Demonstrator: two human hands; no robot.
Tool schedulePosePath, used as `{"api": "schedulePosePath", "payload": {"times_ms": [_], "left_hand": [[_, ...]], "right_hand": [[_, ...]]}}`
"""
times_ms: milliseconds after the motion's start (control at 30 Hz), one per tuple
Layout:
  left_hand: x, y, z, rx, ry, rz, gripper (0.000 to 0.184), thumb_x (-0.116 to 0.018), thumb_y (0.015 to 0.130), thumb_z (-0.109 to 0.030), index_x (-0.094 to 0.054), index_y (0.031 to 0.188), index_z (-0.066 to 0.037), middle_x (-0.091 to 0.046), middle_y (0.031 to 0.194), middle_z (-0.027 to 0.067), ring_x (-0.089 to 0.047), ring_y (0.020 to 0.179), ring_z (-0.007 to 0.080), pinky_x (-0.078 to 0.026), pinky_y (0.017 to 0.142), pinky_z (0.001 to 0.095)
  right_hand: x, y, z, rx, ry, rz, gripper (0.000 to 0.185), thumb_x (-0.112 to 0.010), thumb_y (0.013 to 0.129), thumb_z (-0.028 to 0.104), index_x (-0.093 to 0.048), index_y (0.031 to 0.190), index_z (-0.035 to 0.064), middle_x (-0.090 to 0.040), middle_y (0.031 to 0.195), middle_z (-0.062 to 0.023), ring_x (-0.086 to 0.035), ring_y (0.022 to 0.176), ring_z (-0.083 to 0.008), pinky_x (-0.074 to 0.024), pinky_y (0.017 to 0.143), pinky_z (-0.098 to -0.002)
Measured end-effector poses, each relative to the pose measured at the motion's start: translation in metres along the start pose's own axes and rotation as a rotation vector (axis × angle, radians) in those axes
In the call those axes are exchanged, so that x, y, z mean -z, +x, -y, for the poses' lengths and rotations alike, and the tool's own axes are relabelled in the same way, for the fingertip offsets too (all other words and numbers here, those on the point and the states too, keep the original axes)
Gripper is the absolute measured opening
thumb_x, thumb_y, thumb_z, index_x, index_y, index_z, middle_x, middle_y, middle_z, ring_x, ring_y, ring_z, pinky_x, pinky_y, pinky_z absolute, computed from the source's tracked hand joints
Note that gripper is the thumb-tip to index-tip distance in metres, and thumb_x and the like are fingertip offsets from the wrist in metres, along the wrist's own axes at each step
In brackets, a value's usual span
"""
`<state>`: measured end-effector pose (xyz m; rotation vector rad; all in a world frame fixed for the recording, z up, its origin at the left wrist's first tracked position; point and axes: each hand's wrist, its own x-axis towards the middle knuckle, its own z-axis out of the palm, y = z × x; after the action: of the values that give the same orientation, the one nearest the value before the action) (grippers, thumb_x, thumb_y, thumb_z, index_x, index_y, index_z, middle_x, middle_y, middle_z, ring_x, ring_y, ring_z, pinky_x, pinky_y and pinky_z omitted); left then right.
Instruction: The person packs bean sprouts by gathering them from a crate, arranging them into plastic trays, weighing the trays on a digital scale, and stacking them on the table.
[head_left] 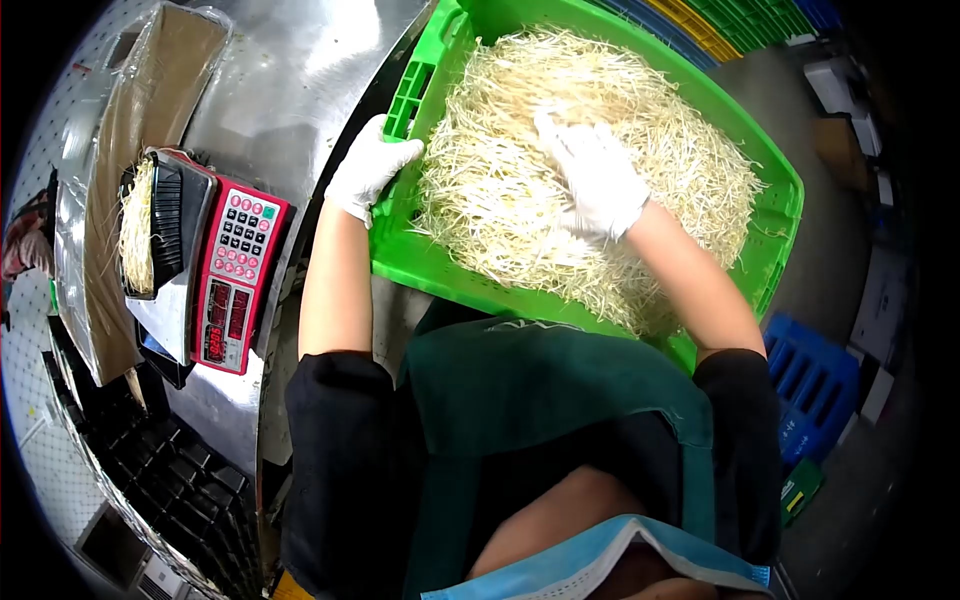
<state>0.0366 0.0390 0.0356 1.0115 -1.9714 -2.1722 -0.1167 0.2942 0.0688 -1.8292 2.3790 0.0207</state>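
Presently: left hand (370, 170), gripping green crate (420, 264) by its edge; right hand (592, 180) among bean sprouts (500, 200), grasp indeterminable; red scale (238, 270) on bench (300, 70), leftward of left hand.

There's the red scale (238, 280), display (226, 312) lit, on the steel table (300, 60)! Cardboard (188, 70) lies near it under clear film (85, 200). Black trays (165, 490) crowd lower left. Up top, yellow crate (700, 30), green crate (757, 22); over right, a blue crate (815, 385), a green box (802, 492) just beside.
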Motion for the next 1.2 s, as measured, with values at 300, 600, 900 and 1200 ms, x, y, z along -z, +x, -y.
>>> {"api": "schedulePosePath", "payload": {"times_ms": [300,600,900,1200], "left_hand": [[0.002,0.005,0.011,-0.046,-0.071,0.004,0.034,-0.068,0.075,-0.005,-0.057,0.107,-0.001,-0.061,0.09,0.0039,-0.057,0.078,0.0119,-0.048,0.072,0.0277],[0.001,0.001,0.006,-0.04,-0.049,-0.001,0.032,-0.068,0.075,-0.004,-0.058,0.106,-0.002,-0.061,0.086,0.0032,-0.057,0.075,0.01,-0.048,0.07,0.0263],[0.002,0.002,0.013,-0.169,0.145,-0.114,0.039,-0.07,0.074,-0.009,-0.057,0.109,0.002,-0.065,0.088,0.0072,-0.06,0.076,0.0129,-0.05,0.068,0.0271],[-0.097,-0.063,-0.002,-0.82,1.149,-0.005,0.073,-0.066,0.075,-0.035,-0.04,0.139,-0.011,-0.039,0.142,0.0187,-0.035,0.132,0.0337,-0.021,0.111,0.0512]], "right_hand": [[0.035,0.002,-0.016,-0.274,0.274,0.16,0.077,-0.079,0.064,0.032,-0.049,0.131,0.0093,-0.064,0.1,-0.0135,-0.061,0.093,-0.0293,-0.0489,0.082,-0.0386],[0.201,0.03,-0.099,0.055,0.497,-0.835,0.067,-0.066,0.081,0.001,-0.036,0.141,0.0034,-0.05,0.137,-0.0096,-0.048,0.124,-0.018,-0.0371,0.105,-0.0332],[0.163,0.012,-0.096,-0.377,0.159,-0.291,0.069,-0.074,0.075,0.024,-0.046,0.135,0.0061,-0.046,0.138,-0.0143,-0.042,0.127,-0.0248,-0.0343,0.107,-0.0358],[-0.03,-0.087,0.014,0.088,-0.082,-0.036,0.081,-0.055,0.079,0.056,-0.039,0.139,0.0038,-0.048,0.131,-0.024,-0.046,0.123,-0.0371,-0.0339,0.103,-0.0491]]}}
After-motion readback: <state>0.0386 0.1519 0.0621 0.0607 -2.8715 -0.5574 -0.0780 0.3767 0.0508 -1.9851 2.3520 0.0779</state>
